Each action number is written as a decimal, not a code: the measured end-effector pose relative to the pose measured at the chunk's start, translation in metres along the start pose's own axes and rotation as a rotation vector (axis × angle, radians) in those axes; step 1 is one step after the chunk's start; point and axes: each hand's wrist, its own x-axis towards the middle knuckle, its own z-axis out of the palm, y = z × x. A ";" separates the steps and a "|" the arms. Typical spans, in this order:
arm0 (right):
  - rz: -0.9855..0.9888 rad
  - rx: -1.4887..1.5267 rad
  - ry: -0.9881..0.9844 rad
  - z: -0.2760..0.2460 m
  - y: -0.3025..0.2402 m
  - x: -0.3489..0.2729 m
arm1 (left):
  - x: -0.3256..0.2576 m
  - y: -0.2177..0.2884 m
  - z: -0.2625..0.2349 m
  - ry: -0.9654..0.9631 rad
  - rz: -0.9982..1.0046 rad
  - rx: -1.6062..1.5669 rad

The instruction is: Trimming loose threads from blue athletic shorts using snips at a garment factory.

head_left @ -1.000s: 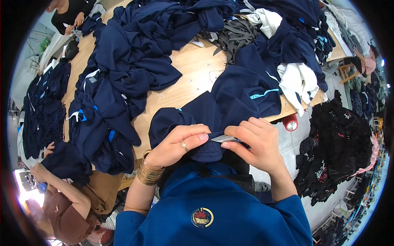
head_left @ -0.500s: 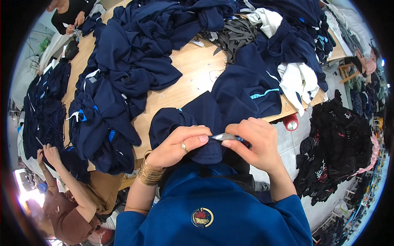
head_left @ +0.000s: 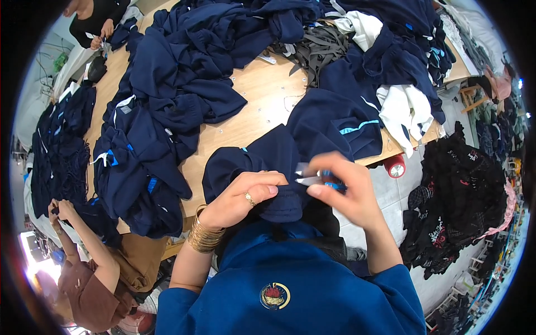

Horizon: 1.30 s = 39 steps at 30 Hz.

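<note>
My left hand is closed on the stitched edge of a navy garment, thumb and fingers pinching the cloth. The garment drapes over the table's near edge toward my lap. Just right of that pinch, my right hand is wrapped round small thread snips with blue on the handle. Their two metal blades are spread apart and point left at the cloth, a small gap away from it. Part of the snips is hidden behind my fingers, and the right hand is slightly blurred.
Heaps of navy garments lie across the wooden table. Grey strips and white cloth lie to the right. A pile of black clothing rests on the floor. Co-workers sit at left, one in a brown top.
My right hand has drawn back a little to the right with the snips, and their blades have come apart. The left hand has stayed in place. The co-worker at lower left has moved both hands.
</note>
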 end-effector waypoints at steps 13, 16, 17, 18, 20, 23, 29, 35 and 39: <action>0.285 0.591 -0.324 -0.026 0.039 -0.002 | -0.016 -0.003 -0.015 0.122 -0.150 -0.004; 0.343 0.631 -0.338 -0.024 0.034 0.002 | -0.018 -0.006 -0.018 0.114 -0.138 -0.010; 0.394 0.646 -0.355 -0.024 0.033 0.002 | -0.019 -0.007 -0.019 0.121 -0.128 -0.021; 0.475 0.652 -0.383 -0.025 0.032 0.002 | -0.020 -0.007 -0.020 0.121 -0.128 -0.021; 0.463 0.653 -0.372 -0.025 0.030 0.002 | -0.020 -0.008 -0.020 0.106 -0.130 -0.025; 0.434 0.652 -0.349 -0.025 0.030 0.002 | -0.019 -0.007 -0.019 0.106 -0.133 -0.023; 0.362 0.711 -0.182 -0.033 0.036 -0.001 | -0.022 -0.004 -0.026 0.061 -0.142 0.041; 0.485 0.641 -0.014 -0.043 0.036 -0.007 | -0.025 -0.004 -0.030 0.096 -0.133 0.123; 0.511 0.611 -0.023 -0.044 0.037 -0.009 | -0.026 -0.006 -0.026 0.135 -0.141 0.055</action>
